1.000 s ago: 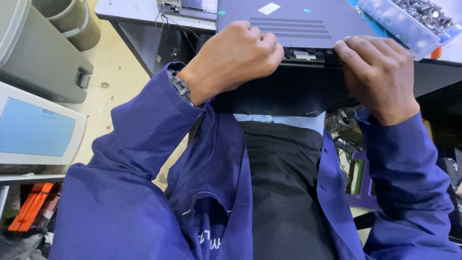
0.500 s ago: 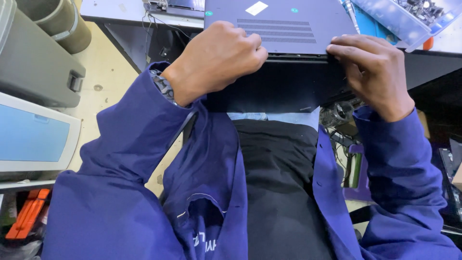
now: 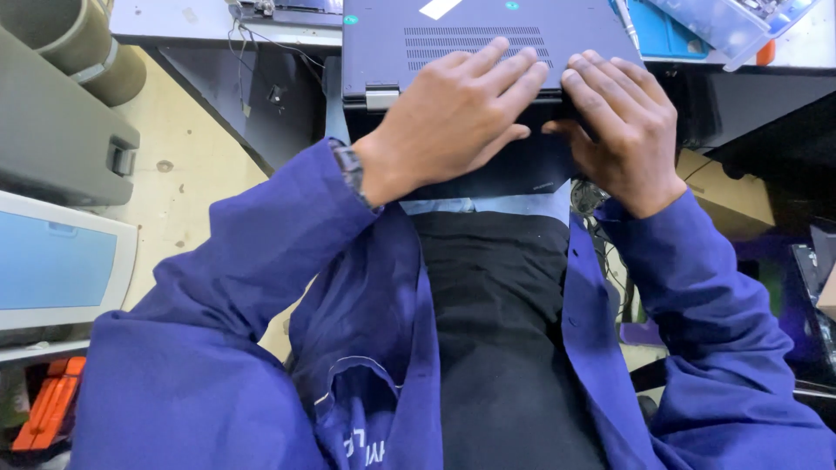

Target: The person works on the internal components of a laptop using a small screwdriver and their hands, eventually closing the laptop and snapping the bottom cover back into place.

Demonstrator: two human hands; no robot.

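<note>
A dark laptop [image 3: 488, 35] lies bottom side up on the bench edge, its vent slots facing me and its lid hanging down toward my lap. My left hand [image 3: 453, 117] lies flat over the near edge of the base, fingers spread across the vents. My right hand [image 3: 623, 126] presses on the same edge just to the right, fingers curled over it. Both hands touch each other near the hinge line. My blue jacket sleeves and black shirt fill the lower view.
A clear plastic tray of small parts [image 3: 731, 22] and a blue mat [image 3: 666, 35] sit at the bench's right. Grey equipment cases [image 3: 61, 130] and a white-framed screen [image 3: 57, 261] stand on the left. Cables [image 3: 261, 61] hang under the bench; an orange tool [image 3: 43, 413] lies low left.
Both hands slid inward along the laptop's near edge and now meet at its middle. My left hand opened from a curled grip to flat fingers. The view shifted closer.
</note>
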